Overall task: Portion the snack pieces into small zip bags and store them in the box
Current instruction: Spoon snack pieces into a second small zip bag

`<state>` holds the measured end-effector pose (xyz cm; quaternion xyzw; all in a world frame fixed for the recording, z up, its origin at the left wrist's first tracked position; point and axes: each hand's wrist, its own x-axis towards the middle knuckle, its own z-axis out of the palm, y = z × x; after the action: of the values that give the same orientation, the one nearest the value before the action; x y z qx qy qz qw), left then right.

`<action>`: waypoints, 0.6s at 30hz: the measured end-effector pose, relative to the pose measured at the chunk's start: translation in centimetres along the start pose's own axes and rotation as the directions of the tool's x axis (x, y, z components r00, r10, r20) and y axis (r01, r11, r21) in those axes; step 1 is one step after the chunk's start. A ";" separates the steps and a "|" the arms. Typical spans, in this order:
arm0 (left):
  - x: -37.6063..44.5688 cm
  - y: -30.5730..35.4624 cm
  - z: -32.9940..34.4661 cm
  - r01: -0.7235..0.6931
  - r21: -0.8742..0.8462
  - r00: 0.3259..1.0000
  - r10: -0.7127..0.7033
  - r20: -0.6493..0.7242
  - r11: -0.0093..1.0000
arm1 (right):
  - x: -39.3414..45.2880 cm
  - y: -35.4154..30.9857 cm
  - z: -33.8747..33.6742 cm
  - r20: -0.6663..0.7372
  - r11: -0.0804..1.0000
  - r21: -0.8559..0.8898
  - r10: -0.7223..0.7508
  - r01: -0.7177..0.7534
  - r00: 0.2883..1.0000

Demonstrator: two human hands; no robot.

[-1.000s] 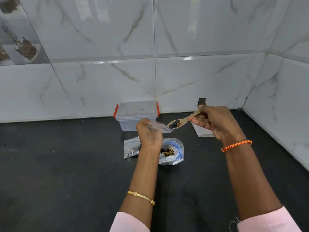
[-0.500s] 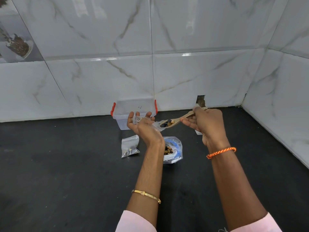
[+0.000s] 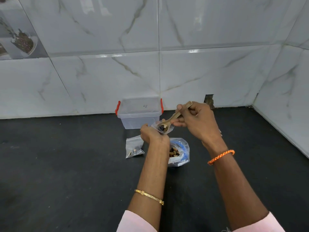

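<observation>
My left hand (image 3: 153, 135) grips a small clear zip bag (image 3: 168, 129) held up with its mouth open. My right hand (image 3: 199, 122) holds a wooden spoon (image 3: 177, 115) by the handle; its bowl, loaded with dark and tan snack pieces, is inside the bag's mouth. Below my hands a larger clear bag (image 3: 179, 152) of snack pieces with blue print stands on the black counter. A small zip bag (image 3: 134, 146) holding a few pieces lies to its left. The clear box (image 3: 139, 113) with red latches stands closed against the wall.
The black counter (image 3: 66, 164) spreads wide to the left and right. White marble-look tiled walls rise behind and at the right corner. A small white item (image 3: 220, 132) peeks out behind my right hand. A dark hole (image 3: 209, 99) shows in the wall tile.
The spoon has moved left and its bowl has gone into the mouth of the small bag. My left hand has closed around the bag and turned its opening toward the spoon.
</observation>
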<state>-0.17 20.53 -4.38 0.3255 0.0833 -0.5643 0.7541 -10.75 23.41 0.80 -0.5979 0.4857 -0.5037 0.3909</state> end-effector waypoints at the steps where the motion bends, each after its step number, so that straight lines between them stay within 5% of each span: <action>1: 0.2 0.2 0.1 0.013 0.010 1.000 -0.013 0.018 1.000 | 0.4 0.1 0.2 0.025 1.000 -0.007 -0.008 0.009 1.000; 7: 0.7 1.3 0.8 0.163 -0.006 0.987 -0.163 0.003 0.987 | 2.0 0.2 1.4 0.125 0.973 -0.008 -0.228 0.231 0.966; 11: 1.1 1.5 0.5 0.235 0.006 0.972 -0.235 0.025 0.972 | 1.8 0.6 1.4 0.215 0.884 -0.189 -0.388 0.428 0.896; 18: 1.0 1.6 0.0 0.279 -0.023 0.960 -0.279 0.008 0.960 | 1.9 0.5 1.3 0.157 0.866 -0.210 -0.427 0.453 0.890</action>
<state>1.61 19.97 -4.24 0.3000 0.1335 -0.6646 0.6711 -9.53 21.39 0.51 -0.7616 0.3726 -0.4845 0.2153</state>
